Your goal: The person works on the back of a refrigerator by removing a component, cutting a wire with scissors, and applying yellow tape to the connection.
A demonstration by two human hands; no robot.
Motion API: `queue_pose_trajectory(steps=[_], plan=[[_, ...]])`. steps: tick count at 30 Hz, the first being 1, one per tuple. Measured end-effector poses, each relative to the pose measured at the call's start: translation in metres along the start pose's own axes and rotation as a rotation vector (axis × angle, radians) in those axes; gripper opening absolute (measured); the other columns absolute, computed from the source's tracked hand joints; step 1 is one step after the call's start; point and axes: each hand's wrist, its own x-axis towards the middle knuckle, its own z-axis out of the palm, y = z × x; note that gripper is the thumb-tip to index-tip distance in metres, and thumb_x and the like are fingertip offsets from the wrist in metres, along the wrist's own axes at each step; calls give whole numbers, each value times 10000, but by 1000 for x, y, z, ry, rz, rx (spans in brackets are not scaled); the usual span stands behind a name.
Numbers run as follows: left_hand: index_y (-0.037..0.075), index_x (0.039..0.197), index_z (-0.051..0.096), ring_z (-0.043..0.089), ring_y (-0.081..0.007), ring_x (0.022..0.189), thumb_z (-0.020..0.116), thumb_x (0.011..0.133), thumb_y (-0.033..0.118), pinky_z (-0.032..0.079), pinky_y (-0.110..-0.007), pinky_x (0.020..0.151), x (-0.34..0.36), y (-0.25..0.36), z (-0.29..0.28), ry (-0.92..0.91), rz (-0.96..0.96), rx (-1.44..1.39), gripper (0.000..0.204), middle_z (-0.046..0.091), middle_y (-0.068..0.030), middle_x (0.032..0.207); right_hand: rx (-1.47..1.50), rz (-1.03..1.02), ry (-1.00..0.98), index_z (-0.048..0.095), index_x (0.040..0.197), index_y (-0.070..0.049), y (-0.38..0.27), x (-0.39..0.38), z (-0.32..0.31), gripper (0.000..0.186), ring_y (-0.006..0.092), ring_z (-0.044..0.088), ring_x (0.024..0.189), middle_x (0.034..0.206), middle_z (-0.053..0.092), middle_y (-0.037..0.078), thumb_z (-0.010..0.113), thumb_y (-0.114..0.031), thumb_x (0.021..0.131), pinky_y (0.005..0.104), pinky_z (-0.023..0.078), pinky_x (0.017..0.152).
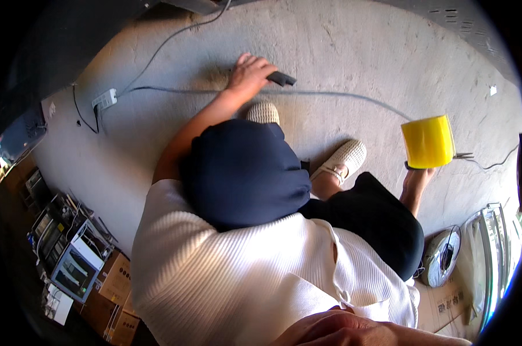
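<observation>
My left hand (251,76) reaches down to the concrete floor past my knee, its fingers closed round a short black bar-like piece (281,78) with two blunt ends. My right hand (417,180), out beyond my other knee, grips a wide yellow roll (428,142) from below, perhaps tape. Thin dark prongs (464,155) stick out past its right side, and a dark bit shows under its left edge. What these belong to is hidden. A grey cable (341,94) runs along the floor near my left hand toward the yellow roll.
A white power strip (104,100) with cords lies at the left. My beige woven shoes (344,158) stand on the floor. Cardboard boxes (115,278) and electronic equipment (73,265) are stacked lower left; a cable coil (442,256) leans lower right. Dark furniture edges the far left.
</observation>
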Motion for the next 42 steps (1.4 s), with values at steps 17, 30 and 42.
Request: queue_pose_trajectory(steps=[17, 30, 42], plan=[[98, 1078, 483, 516, -285, 1070, 629, 802, 95, 220, -515, 1085, 130, 199, -233, 37, 473, -374, 313, 571, -72, 1039, 476, 25, 105, 598, 1065, -36, -215, -121, -13, 266, 125, 608, 772, 904, 640, 77, 608, -225, 878, 249, 491, 676], [20, 1256, 498, 473, -189, 1144, 572, 925, 272, 337, -323, 998, 94, 247, -156, -78, -657, -1452, 423, 534, -90, 1208, 867, 623, 156, 588, 1076, -78, -186, -33, 58, 323, 74, 572, 725, 892, 633, 58, 570, -355, 910, 193, 449, 616], [-35, 1166, 497, 534, -314, 1019, 593, 902, 259, 387, -395, 930, 62, 256, -117, -425, -341, -546, 408, 589, -181, 1060, 946, 716, 172, 577, 1058, -91, -152, -52, 86, 268, 105, 575, 701, 885, 640, 53, 642, -251, 853, 224, 456, 596]])
